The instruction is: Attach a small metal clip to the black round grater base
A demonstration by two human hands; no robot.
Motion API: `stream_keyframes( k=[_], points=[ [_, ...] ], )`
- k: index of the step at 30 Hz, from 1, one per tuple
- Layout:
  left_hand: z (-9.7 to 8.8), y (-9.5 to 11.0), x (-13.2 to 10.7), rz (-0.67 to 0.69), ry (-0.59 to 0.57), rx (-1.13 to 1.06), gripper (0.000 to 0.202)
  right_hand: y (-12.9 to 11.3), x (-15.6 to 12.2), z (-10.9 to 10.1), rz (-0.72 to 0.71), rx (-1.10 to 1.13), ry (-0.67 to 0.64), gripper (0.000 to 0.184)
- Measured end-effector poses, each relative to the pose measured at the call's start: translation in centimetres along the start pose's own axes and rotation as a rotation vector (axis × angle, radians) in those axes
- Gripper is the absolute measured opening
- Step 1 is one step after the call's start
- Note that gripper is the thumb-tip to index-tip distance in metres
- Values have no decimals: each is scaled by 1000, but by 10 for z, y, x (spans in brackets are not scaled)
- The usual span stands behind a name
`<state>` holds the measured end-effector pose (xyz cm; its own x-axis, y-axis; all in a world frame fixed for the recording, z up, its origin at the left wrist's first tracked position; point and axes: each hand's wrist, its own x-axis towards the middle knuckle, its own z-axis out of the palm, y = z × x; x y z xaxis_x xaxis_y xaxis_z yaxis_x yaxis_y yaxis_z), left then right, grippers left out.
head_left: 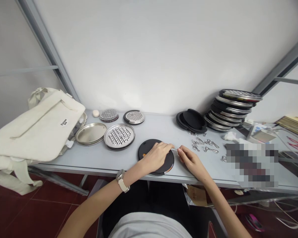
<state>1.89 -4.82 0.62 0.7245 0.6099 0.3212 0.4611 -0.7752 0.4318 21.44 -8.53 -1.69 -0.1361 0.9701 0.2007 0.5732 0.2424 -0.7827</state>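
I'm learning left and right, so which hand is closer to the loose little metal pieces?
Right. The right hand is close to the loose little metal pieces, to their left; the left hand is farther left, over the black disc.

A big white wall [144, 49] stands behind a long gray table [155, 129], and soft light falls on it. Gray metal bars [48, 46] rise on both sides (they look slanted). The floor [37, 216] has dark red tiles.
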Motion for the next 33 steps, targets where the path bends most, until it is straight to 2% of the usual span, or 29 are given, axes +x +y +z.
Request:
stream_keyframes(
  k=[7, 33],
  points=[
    [0, 1, -2, -1, 28, 3, 32, -5, 2, 4, -69, -95, -87, 33],
    [3, -1, -1, -6, 35, -22, 37, -3, 7, 5, -85, -125, -74, 32]
  ],
)
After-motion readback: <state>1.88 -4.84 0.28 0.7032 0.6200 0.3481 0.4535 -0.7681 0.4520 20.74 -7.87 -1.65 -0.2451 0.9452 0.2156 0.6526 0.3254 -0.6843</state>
